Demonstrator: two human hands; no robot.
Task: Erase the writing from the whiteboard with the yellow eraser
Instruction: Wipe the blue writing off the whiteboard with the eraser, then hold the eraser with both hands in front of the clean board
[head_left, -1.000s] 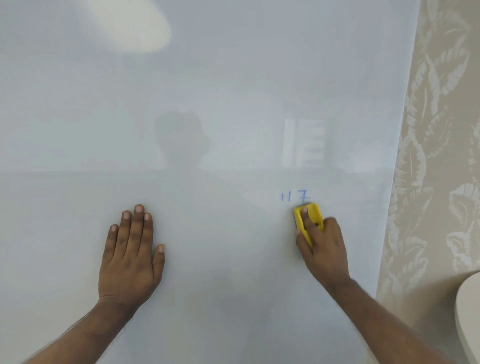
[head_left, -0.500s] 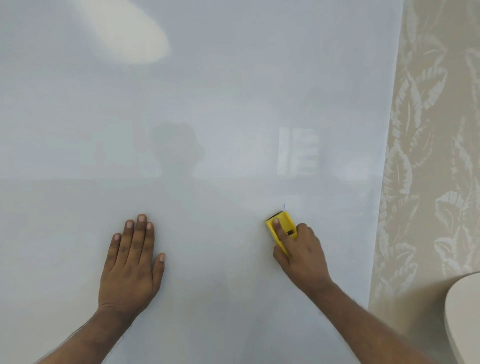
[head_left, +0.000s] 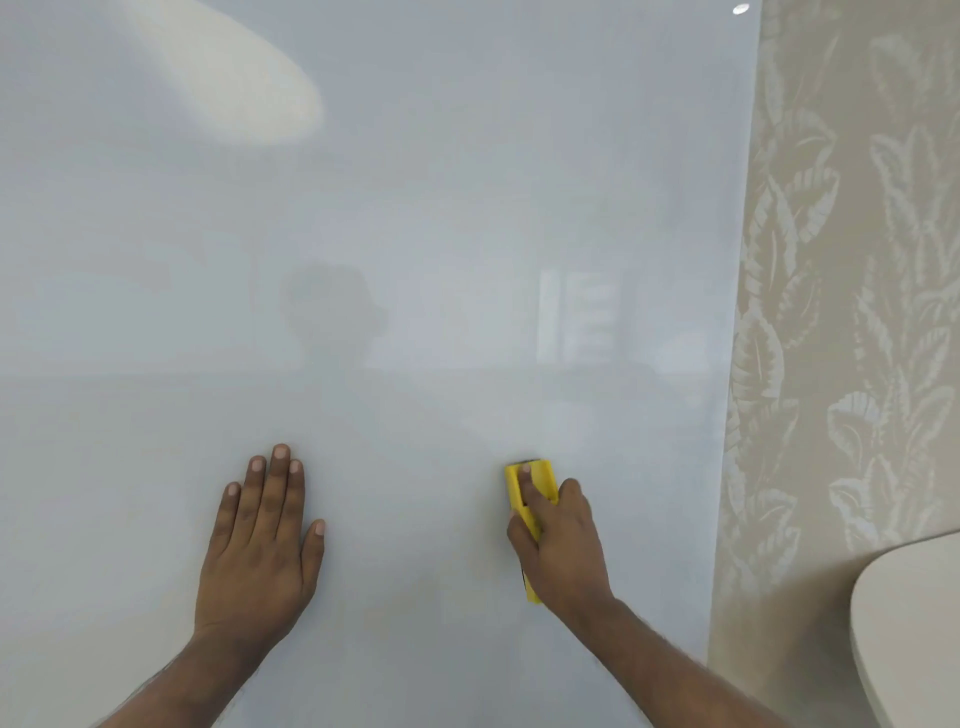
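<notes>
Head view, near to far. Two forearms enter from the bottom edge of the whiteboard (head_left: 415, 234). The left hand (head_left: 257, 545) lies flat on the board, lower left of centre, fingers straight and close together, thumb spread to the right; it holds nothing. The right hand (head_left: 563, 551) lies toward the board's lower right and grips the eraser (head_left: 532, 480): the index finger lies extended along the eraser's back, the remaining fingers curl over its right side, and the thumb sits on its left side. The eraser is a yellow block pressed against the board, well in from the right edge. Its long axis runs nearly vertical, the upper end tilted slightly left; that end points up the board and projects beyond the fingertips, while a small yellow corner of the lower end shows beneath the heel of the hand. A dark strip shows at the upper end, next to the board. The two hands are well apart, at about the same height.

The glossy board surface around the eraser shows no markings, only dim reflections and a pale oval glare near the upper left corner. Beyond the right edge stands wallpaper (head_left: 857, 260) with a pale leaf pattern. A rounded cream object (head_left: 914, 623), cut off by the frame, occupies the lower right.
</notes>
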